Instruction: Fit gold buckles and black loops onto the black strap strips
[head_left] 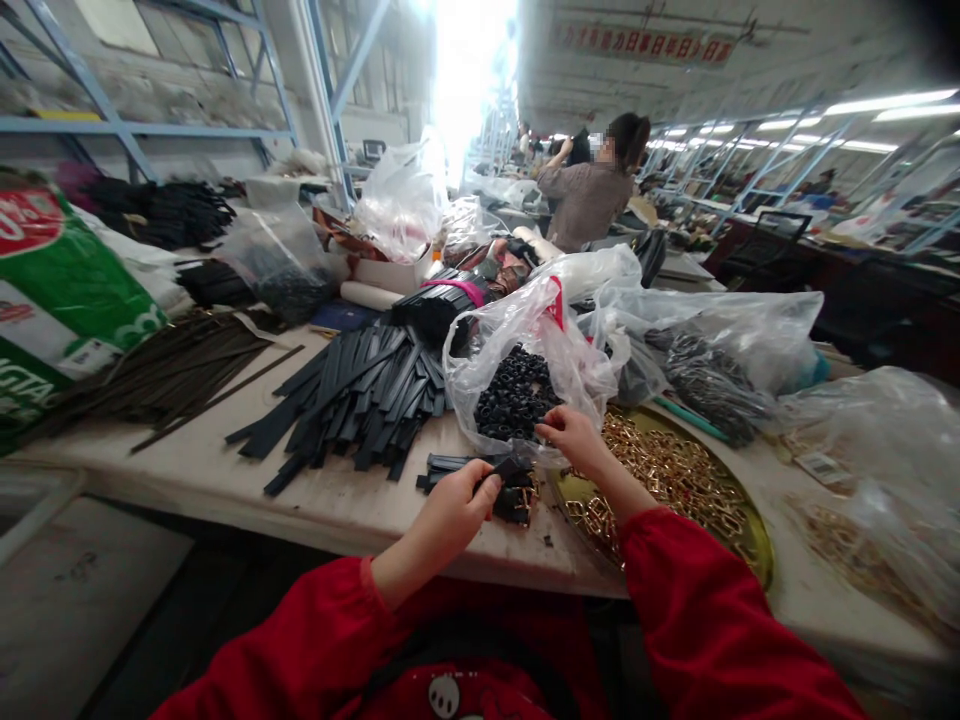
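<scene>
"Where's the flat, black, leather-like strip (510, 467)?"
"Over the cream worktop (202, 470), pinched in the left hand's (456, 500) closed fingers, lying sideways, free end toward the right hand (576, 436)."
"And that one?"
"Nearer the small black loops (514, 390); fingers drawn together, any hold unclear."
</scene>
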